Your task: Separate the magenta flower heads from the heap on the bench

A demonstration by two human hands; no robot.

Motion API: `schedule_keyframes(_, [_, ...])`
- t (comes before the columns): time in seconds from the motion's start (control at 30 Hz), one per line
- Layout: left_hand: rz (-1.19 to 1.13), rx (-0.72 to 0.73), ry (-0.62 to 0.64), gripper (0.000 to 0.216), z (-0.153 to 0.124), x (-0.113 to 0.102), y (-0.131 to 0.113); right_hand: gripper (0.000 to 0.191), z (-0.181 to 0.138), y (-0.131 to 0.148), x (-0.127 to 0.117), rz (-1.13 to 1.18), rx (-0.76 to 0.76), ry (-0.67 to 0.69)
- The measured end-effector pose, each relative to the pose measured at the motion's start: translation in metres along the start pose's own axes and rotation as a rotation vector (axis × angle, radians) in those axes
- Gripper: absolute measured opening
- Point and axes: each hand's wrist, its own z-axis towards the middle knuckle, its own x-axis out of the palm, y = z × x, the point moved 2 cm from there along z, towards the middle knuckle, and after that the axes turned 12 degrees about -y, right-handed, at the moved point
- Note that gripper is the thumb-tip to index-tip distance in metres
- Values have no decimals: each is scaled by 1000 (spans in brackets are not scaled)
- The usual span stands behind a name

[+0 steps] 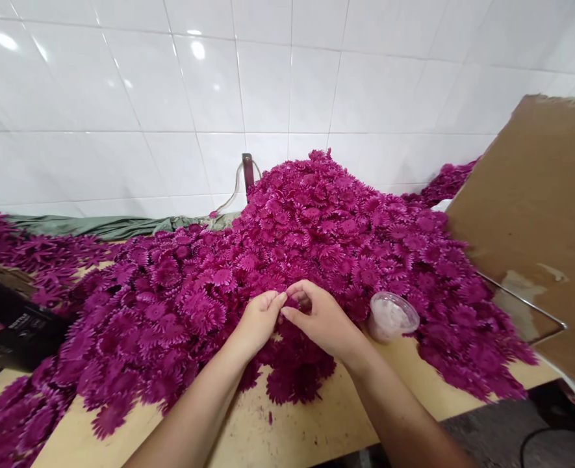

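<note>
My left hand is closed, its thumb and forefinger pinched together over the middle of the heap. Close against it, my right hand curls its thumb and fingers inward. A small magenta artificial flower shows between the fingertips of both hands, mostly covered by them. Behind the hands rises a big heap of magenta artificial flowers with toothed petals. Below the hands, a darker clump of the same flowers lies near the table's front. Right of my right hand stands a clear plastic cup with whitish contents.
The pale wooden table carries the heap. A cardboard box leans in at the right, a bent metal wire beside it. At the left is a black printed box. Green cloth lies along the tiled wall.
</note>
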Motion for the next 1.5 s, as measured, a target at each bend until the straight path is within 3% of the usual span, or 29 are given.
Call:
schedule_keyframes(0.1, [26, 67, -40, 36, -5, -2, -6, 15, -1, 3, 0, 8, 12, 11])
schedule_keyframes(0.2, [67, 80, -44, 33, -13, -5, -7, 6, -5, 5, 0, -140, -41, -125])
schedule_keyframes(0.33, [84, 71, -53, 26, -20, -4, -8, 14, -5, 7, 6, -271, -102, -267])
schedule_keyframes(0.43, [60, 85, -119, 24, -23, -6, -13, 12, 8, 7, 5, -263, -131, -376])
schedule_keyframes(0.53, [28, 80, -137, 26, -26, -12, -14, 15, 33, -1, -9, -217, -56, -538])
schedule_keyframes(0.6, [4, 54, -141, 30, -27, -17, -12, 18, 46, -6, -19, -209, -36, -572])
schedule_keyframes(0.7, [-66, 22, -200, 37, -24, -24, -5, 31, 46, -5, -22, -221, -156, -485])
schedule_keyframes(0.77, [-106, 0, -209, 39, -19, -25, -2, 30, 33, 1, -14, -169, -217, -316])
schedule_keyframes(0.87, [-122, -49, -149, 41, -15, -24, -1, 15, 12, 9, 5, 11, -138, 46])
schedule_keyframes(0.93, [-144, -59, -120, 43, -15, -22, -1, 10, 3, 11, 14, 128, -46, 165])
schedule_keyframes(1.03, [-151, -54, -106, 43, -19, -21, -2, 8, 2, 8, 16, 175, -10, 105])
schedule_keyframes(1.23, [-82, -66, -95, 36, -25, -17, -3, 17, 8, 4, 10, 3, -41, -92])
schedule_keyframes(1.43, [-52, -43, -191, 35, -21, -19, 5, 24, -1, 7, 12, -56, -61, -9])
schedule_keyframes(1.5, [-33, -16, -207, 33, -19, -19, 7, 21, -5, 8, 10, -98, -90, -52])
